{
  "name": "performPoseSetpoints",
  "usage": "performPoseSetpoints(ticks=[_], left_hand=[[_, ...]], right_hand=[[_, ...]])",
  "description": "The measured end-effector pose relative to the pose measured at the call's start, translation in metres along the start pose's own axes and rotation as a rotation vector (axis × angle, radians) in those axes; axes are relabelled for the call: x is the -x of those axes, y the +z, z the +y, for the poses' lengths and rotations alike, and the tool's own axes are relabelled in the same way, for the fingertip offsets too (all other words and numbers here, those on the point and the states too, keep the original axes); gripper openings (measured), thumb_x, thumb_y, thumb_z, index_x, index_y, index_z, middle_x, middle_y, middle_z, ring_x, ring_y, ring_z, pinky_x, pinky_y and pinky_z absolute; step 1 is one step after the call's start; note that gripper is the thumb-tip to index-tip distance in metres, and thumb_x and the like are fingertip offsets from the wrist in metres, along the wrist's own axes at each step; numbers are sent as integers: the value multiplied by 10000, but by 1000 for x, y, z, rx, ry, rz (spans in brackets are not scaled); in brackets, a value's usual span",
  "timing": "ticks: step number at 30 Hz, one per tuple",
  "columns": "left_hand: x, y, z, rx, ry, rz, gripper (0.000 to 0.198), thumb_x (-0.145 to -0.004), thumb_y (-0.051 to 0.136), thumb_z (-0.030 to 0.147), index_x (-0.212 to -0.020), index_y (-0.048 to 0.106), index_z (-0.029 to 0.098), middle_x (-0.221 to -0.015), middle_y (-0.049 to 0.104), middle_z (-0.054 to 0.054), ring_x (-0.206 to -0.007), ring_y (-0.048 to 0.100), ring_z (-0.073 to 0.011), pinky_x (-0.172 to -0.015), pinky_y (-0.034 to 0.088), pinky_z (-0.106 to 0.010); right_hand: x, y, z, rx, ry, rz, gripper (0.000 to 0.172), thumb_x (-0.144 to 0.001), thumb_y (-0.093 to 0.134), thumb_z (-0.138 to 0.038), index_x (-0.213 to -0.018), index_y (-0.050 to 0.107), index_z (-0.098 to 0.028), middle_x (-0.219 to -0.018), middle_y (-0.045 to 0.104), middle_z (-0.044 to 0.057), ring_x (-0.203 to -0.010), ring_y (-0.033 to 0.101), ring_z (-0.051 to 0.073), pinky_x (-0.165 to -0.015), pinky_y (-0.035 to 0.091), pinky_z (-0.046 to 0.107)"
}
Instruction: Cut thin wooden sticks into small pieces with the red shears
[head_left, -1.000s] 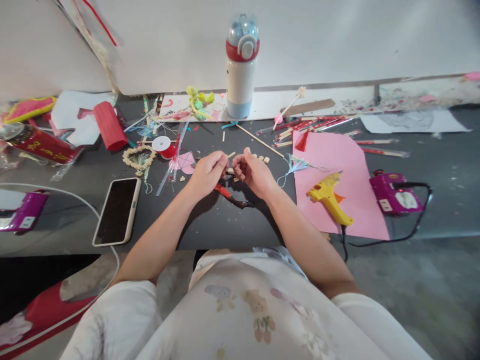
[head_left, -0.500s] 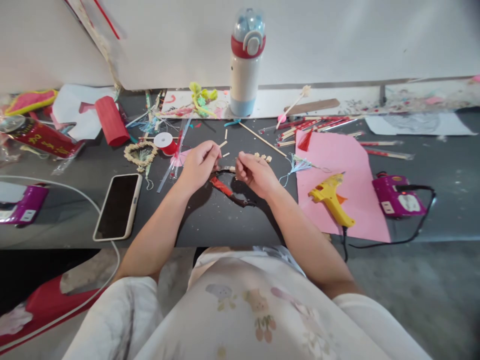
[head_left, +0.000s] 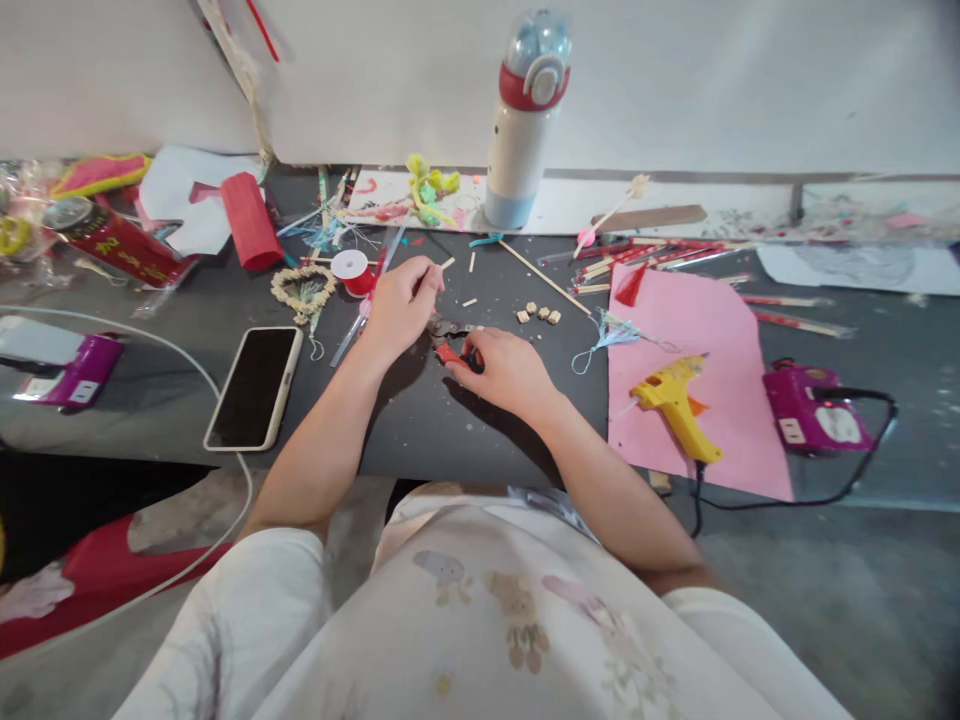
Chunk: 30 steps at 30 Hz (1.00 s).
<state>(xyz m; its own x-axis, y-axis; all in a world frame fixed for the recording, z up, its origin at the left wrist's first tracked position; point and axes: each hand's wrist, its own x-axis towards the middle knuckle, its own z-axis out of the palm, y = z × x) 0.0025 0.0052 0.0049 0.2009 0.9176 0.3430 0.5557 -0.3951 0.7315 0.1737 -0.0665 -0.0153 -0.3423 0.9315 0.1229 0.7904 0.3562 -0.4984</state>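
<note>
My left hand [head_left: 401,305] is closed in a pinch on a short wooden stick [head_left: 445,265] that pokes out past its fingertips. My right hand [head_left: 504,368] lies on the dark table [head_left: 420,440] and grips the red handles of small pliers [head_left: 452,345], whose dark jaws point toward my left hand. Several tiny cut wood pieces [head_left: 538,315] lie just beyond my right hand, and two short stick bits [head_left: 470,262] lie near the left fingertips.
A phone [head_left: 255,387] lies at left with a white cable. A red thread spool [head_left: 352,270] and woven ring [head_left: 301,288] sit behind my left hand. A water bottle [head_left: 525,120] stands at the back. A yellow glue gun [head_left: 679,405] rests on pink paper [head_left: 697,330].
My right hand dropped from in front of me to the table and took hold of the red pliers. My left hand stayed pinched on the stick. The camera turned a little left.
</note>
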Motion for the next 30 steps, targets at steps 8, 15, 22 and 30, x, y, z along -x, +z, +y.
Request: performPoseSetpoints(ticks=[8,15,22,30], left_hand=[[0,0,-1,-67,68,45,315,-977,438,377,-726,519,205,-639,558,4,-647,537,-134,-640,381,-274],[1,0,0,-49,103,103,380,-984,439,464,-722,526,202,-638,544,2,-618,526,-131,-621,388,-281],[4,1,-3,103,145,361,458,-986,381,589,-778,553,218,-622,484,21,-560,487,-107,-592,400,-271],[7,1,-6,222,247,540,445,-965,427,604,-779,568,225,-623,450,26,-501,392,-94,-545,361,-281]], right_hand=[[2,1,-8,268,-23,-101,332,-901,587,-465,-956,663,-146,-968,700,113,-867,652,250,-656,375,332],[2,1,-15,305,-22,-123,269,-940,517,-342,-1016,653,-124,-961,710,142,-896,666,278,-681,406,352],[3,-5,-15,240,36,-69,208,-929,523,-296,-963,656,-140,-949,708,137,-862,658,264,-662,390,344],[-3,-16,9,-132,145,317,171,-856,613,-344,-796,621,-185,-761,663,52,-698,579,193,-653,386,319]])
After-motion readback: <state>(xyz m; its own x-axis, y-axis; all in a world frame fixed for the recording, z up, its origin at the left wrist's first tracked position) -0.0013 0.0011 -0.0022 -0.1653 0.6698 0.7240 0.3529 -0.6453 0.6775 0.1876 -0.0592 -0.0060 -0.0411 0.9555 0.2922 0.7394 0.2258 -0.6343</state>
